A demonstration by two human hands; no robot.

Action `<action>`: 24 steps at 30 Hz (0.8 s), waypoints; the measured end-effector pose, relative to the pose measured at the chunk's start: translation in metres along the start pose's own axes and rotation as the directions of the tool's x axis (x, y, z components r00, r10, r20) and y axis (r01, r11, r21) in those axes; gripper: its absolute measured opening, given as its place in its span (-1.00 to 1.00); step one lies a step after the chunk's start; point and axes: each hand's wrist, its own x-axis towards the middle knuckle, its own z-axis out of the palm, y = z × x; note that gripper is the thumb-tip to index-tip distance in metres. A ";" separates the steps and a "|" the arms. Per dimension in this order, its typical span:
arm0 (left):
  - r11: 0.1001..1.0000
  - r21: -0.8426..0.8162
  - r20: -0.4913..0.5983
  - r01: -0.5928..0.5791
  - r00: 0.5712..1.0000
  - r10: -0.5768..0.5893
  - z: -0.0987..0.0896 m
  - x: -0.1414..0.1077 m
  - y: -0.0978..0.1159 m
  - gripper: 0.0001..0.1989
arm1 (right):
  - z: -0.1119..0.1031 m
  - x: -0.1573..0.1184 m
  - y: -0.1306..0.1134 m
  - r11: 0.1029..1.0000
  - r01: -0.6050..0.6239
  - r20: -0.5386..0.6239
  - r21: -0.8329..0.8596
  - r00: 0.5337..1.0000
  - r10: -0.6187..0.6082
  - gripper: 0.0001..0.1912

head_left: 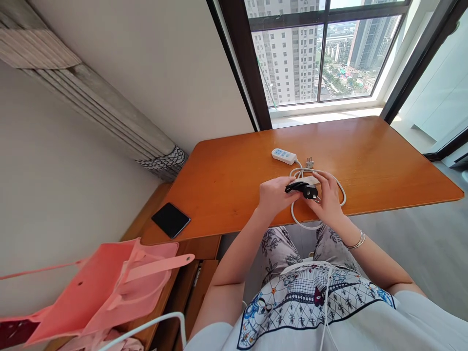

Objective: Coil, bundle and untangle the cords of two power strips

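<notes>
I have both hands together over the near part of the wooden table [226, 175], and I read the clock from the gap between them. My left hand [275, 197] is at nine o'clock with its fingers bent in close, gripping a folded black cord [295, 186] between thumb and fingertips. The black plug [310, 192] sits at the cord's right end, its pins towards my camera. Just behind it, at twelve, is a small white piece [310, 180], partly hidden by the fingers. My right hand [329, 197] is at three o'clock, its fingers half curled with a gap left between forefinger and thumb: the upper fingertips reach the white piece's end, the thumb sits below the plug. I cannot tell from here which of the two it really grips.

A white cord [344, 192] loops around under both hands, dipping at six o'clock to the table's near edge. At eleven lies the white power strip [284, 156], and just past twelve the white plug [310, 163], close behind the white piece. The black phone [171, 220] lies flat between eight and nine (screen dark), with the pink bag [109, 287] farther out at eight.
</notes>
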 end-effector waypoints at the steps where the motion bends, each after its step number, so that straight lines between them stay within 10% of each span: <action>1: 0.999 0.034 -0.058 -0.042 0.997 0.044 0.003 -0.001 -0.005 -0.69 | 0.000 -0.004 -0.001 0.986 -0.105 -0.028 0.129 0.994 0.109 -0.39; 4: 0.983 0.103 -0.171 -0.150 0.971 0.166 0.010 -0.002 -0.017 -0.64 | -0.003 -0.012 -0.007 0.622 -0.529 0.334 0.577 0.848 0.412 -0.45; 7: 0.956 0.120 -0.177 -0.269 0.941 0.287 0.014 -0.003 -0.022 -0.55 | -0.012 -0.008 -0.012 0.034 -0.825 0.803 0.565 0.558 0.210 -0.33; 9: 0.916 0.117 -0.131 -0.384 0.908 0.397 0.016 -0.005 -0.021 -0.50 | -0.020 0.001 -0.013 -0.150 -0.856 0.869 0.494 0.486 0.090 -0.20; 19: 0.684 0.102 0.059 -0.723 0.690 0.721 0.023 -0.009 -0.006 -0.65 | -0.018 0.019 0.017 -0.155 -0.928 0.926 0.339 0.300 0.230 -0.44; 21: 0.684 0.067 0.063 -0.727 0.687 0.724 0.027 -0.010 -0.004 -0.63 | -0.016 0.018 0.023 -0.130 -0.915 0.890 0.381 0.326 0.319 -0.59; 24: 0.718 0.014 0.058 -0.696 0.718 0.694 0.032 -0.011 -0.003 -0.57 | -0.017 0.022 0.031 -0.004 -0.840 0.754 0.542 0.484 0.445 -0.75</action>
